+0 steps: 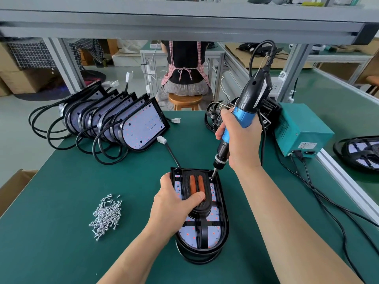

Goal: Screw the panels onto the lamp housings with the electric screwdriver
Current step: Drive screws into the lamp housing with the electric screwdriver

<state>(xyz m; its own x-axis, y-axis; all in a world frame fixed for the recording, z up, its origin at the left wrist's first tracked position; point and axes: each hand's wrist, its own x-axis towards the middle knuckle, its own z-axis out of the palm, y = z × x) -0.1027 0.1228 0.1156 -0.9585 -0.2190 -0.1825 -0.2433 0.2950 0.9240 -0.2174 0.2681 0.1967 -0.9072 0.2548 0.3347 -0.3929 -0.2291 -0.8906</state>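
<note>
1. Head view: lamp housing [224, 219] lies flat on green table [61, 181], centre-front, w/ black panel [196, 182] seated on top.
2. Housing is gripped by left hand [174, 208]: fingers curled round its left edge, thumb pressed on panel.
3. Electric screwdriver [249, 101] is clasped by right hand [241, 140], fingers wrapped round grip. Bit is set at panel's far-right corner.
4. Step judged: corner screw being driven. Next, prob. another screw is needed from pile [106, 216], left of housing.

A factory assembly line: green workbench [61, 181], aluminium frame [184, 23], stacked lamp housings [114, 117].
</note>
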